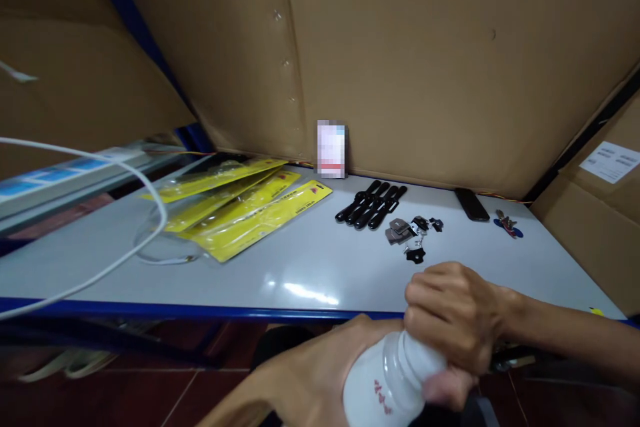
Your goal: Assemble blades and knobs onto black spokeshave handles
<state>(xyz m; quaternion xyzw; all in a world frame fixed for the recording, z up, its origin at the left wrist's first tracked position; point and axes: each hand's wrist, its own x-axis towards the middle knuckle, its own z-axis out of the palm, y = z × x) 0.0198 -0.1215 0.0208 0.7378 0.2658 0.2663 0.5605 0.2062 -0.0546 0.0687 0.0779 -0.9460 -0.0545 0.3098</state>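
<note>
At five o'clock my left grip (327, 363) curls around a white, cylindrical, red-lettered plastic bottle (373, 387), while my right grip (453, 317) is clenched over its top.

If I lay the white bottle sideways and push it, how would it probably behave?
The white bottle would probably roll, since its body looks round. Its smooth surface may feel slippery. Its weight is uncertain: contents are hidden.

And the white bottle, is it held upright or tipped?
Tipped: the white bottle leans, its upper end slanting into the right hand.
</note>
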